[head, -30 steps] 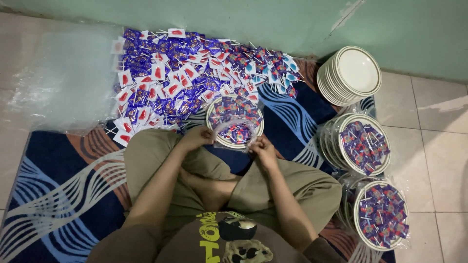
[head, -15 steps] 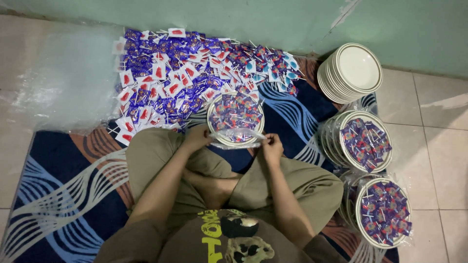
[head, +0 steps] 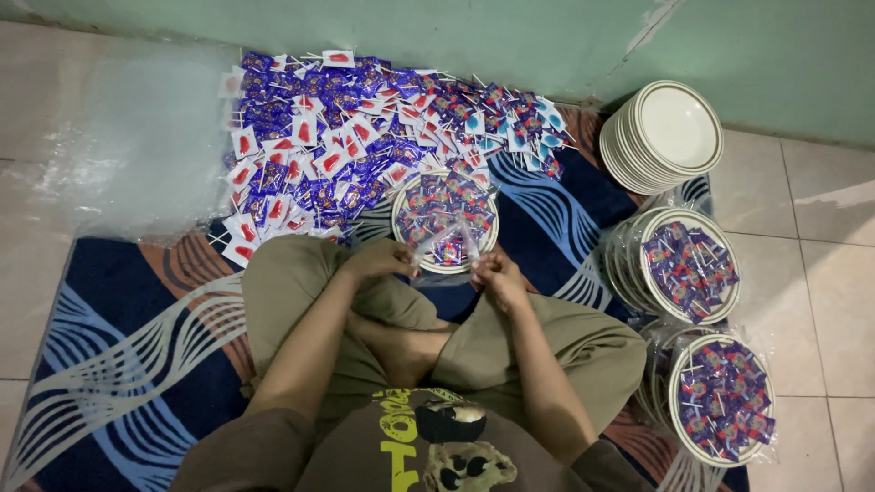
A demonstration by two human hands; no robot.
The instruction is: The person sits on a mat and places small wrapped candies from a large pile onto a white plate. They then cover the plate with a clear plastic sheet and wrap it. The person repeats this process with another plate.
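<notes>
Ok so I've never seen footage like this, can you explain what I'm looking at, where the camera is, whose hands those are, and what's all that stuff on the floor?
There is no machine here. The single view comes from a camera worn on a person's head, looking down at their own lap as they sit cross-legged on a blue patterned mat. The left hand and right hand both grip the clear plastic wrap at the near edge of a plate of small wrapped sweets. Behind it lies a big heap of loose sweets in blue, purple and red-and-white wrappers. To the right stand a stack of empty plates and two stacks topped by filled, wrapped plates. A clear plastic sheet lies at the left on the tiled floor.
</notes>
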